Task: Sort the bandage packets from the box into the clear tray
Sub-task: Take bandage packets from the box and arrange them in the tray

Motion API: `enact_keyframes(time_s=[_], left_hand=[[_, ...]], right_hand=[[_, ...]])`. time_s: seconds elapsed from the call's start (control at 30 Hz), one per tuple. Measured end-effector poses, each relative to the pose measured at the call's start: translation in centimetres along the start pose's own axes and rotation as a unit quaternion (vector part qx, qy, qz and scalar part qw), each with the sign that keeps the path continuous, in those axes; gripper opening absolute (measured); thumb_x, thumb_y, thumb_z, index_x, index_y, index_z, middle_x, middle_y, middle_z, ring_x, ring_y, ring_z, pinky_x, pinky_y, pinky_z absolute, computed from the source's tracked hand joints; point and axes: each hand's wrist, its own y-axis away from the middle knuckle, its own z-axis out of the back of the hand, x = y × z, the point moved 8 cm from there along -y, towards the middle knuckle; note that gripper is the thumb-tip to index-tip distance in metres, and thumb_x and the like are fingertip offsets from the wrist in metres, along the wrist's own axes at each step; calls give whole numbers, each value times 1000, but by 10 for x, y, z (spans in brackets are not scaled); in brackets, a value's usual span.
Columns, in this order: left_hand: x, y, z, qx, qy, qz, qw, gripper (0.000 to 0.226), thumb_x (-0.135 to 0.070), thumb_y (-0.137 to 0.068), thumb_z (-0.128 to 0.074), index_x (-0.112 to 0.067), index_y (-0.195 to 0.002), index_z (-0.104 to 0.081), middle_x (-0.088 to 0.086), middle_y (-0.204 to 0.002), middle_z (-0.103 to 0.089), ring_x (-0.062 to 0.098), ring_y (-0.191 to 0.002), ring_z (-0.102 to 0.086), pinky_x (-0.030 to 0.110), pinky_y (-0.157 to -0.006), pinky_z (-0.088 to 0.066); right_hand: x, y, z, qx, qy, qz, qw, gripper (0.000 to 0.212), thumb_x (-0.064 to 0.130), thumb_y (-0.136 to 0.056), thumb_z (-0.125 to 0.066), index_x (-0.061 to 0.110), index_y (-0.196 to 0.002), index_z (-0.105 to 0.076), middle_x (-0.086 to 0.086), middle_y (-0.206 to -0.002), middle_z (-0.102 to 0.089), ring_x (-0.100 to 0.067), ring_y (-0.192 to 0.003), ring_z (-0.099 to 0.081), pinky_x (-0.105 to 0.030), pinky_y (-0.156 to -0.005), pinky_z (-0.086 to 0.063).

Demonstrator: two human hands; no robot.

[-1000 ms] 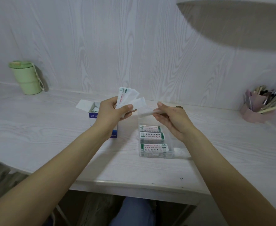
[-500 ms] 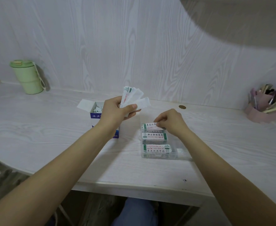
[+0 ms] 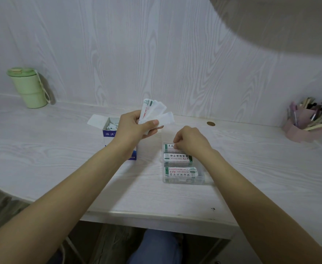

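Observation:
My left hand (image 3: 132,126) grips a fanned bunch of white bandage packets (image 3: 154,111) above the open blue-and-white box (image 3: 109,133), which still holds more packets. My right hand (image 3: 189,141) is down at the far end of the clear tray (image 3: 184,181), fingers curled and pinching a packet (image 3: 168,147) that lies in the far compartment. Two more compartments nearer me hold stacked packets (image 3: 177,158) with green and red print. The palm side of my right hand is hidden.
A green lidded cup (image 3: 28,88) stands at the back left by the wall. A pink holder full of pens (image 3: 304,124) sits at the back right. A small brass disc (image 3: 211,123) is set in the desk behind the tray.
My right hand carried one packet from beside the bunch down into the tray's far compartment. My left hand stayed raised with the bunch.

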Motion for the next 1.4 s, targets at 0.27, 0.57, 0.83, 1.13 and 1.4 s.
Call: enact_keyframes(time_s=[0.27, 0.57, 0.83, 1.13, 1.4], left_hand=[[8, 6, -7, 23, 3, 8, 1000, 20, 2, -83, -66, -12, -98, -64, 2, -92, -68, 10, -73, -71, 19, -64, -57], [-1, 6, -4, 1, -77, -6, 997, 12, -13, -90, -62, -22, -99, -63, -11, -79, -64, 1, -67, -62, 14, -53, -53], [-7, 5, 8, -39, -112, -17, 993, 19, -7, -81, -72, -17, -96, -64, -6, -80, -65, 7, -69, -63, 16, -52, -54], [-2, 7, -10, 44, -110, 5, 993, 5, -17, -86, -67, -21, -88, -67, -4, -81, -69, 3, -64, -67, 19, -53, -54], [2, 3, -1, 3, -86, 7, 996, 6, -13, -90, -62, -16, -87, -66, -1, -81, -69, 7, -60, -69, 23, -57, -58]], right_hand=[[18, 30, 30, -18, -493, 8, 870, 16, 26, -87, -67, 11, -90, -70, -2, -75, -70, -7, -60, -63, -18, -56, -43], [18, 39, 41, -72, -475, 47, 875, 20, 4, -78, -74, 8, -97, -68, -4, -65, -66, -6, -55, -63, -15, -59, -51], [15, 43, 35, -26, -490, 62, 869, 25, 4, -78, -74, 13, -101, -69, -4, -64, -64, -8, -55, -61, -18, -60, -50], [11, 38, 29, -47, -476, 17, 878, 12, 14, -80, -73, 12, -72, -65, 3, -74, -63, -4, -65, -58, -17, -54, -43], [-1, 38, 29, -56, -616, -6, 785, 16, -5, -84, -64, 10, -83, -57, -4, -65, -65, -10, -53, -64, -15, -47, -45]])
